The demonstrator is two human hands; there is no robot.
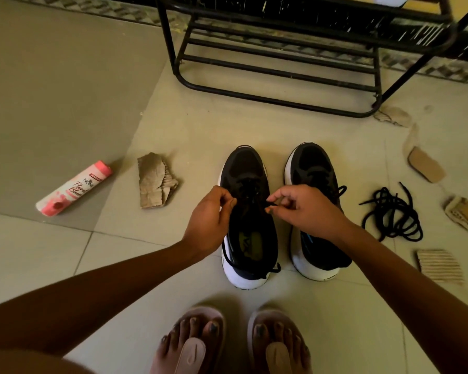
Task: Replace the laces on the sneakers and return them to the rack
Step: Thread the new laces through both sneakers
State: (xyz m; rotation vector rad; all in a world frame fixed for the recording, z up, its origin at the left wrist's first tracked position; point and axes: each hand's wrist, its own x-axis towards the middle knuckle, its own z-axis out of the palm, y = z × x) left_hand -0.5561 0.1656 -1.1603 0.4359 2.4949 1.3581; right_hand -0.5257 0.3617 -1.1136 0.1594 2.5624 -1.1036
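One black metal rack [281, 100] stands at the far side of the tiled floor [173, 125]. Between it and my sandalled feet [197, 344], the two black, white-soled sneakers sit side by side with their toes toward the rack: the left sneaker [247, 168] and the right sneaker [311, 163]. My left hand [210, 220] and right hand [305, 209] hover over the left sneaker's eyelets, each pinching its dark lace [271, 204] between thumb and fingertips. A pink bottle [73, 188] lies on its side well off to the left, with a torn cardboard scrap [153, 182] between it and the sneakers. More cardboard pieces [439, 265] lie to the right. A loose black lace pile [392, 217] is tangled just right of the right sneaker.
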